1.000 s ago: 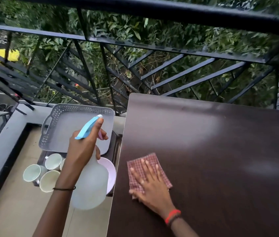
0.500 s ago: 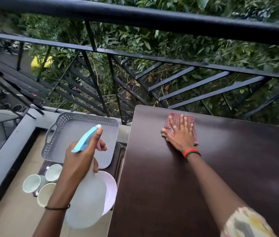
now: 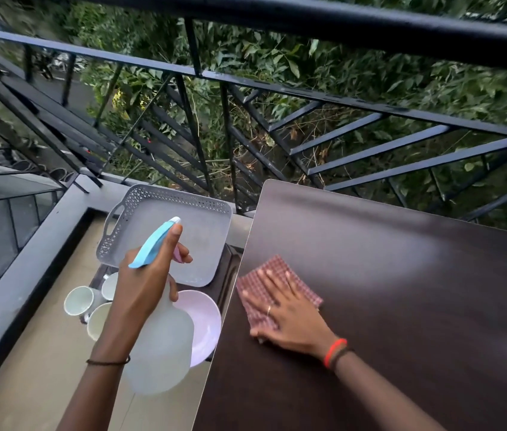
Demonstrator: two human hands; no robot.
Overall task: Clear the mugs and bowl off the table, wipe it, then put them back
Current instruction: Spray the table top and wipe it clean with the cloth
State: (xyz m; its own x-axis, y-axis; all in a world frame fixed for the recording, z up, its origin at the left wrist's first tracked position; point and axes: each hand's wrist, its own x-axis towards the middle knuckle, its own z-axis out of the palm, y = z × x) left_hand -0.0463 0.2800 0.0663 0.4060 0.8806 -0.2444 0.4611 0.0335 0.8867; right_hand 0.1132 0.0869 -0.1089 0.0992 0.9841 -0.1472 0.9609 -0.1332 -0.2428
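Three mugs [image 3: 90, 306], pale and empty, stand grouped on a low dark stand [image 3: 230, 269] to the left of the table [image 3: 401, 306], mouths up; one is largely hidden behind my left forearm. One bowl [image 3: 204, 318], pale pink, sits on the same low stand just right of the mugs, close beside the table's left edge, partly covered by the bottle I hold. One grey tray [image 3: 196, 231] with a perforated rim and side handles lies behind mugs and bowl, nothing in it.

One spray bottle [image 3: 162, 343], translucent white body with a blue head and a pink trigger: my left hand [image 3: 143, 284] is wrapped around its neck, thumb up along the blue head, a finger curled at the trigger. I hold it in the air above the mugs and bowl, off the table. A thin dark band circles that wrist.

One cloth [image 3: 264, 281], red-and-white check, folded, lies flat on the dark brown tabletop near its left edge. My right hand [image 3: 289, 318] presses down on it, palm flat, fingers spread and straight, not closed around anything. A ring shows on one finger; red and dark bands sit at the wrist.

One table, dark wood grain, with only the cloth and my hand on it and a pale sheen across the middle. One black metal railing [image 3: 339, 98] runs behind it, green foliage beyond.
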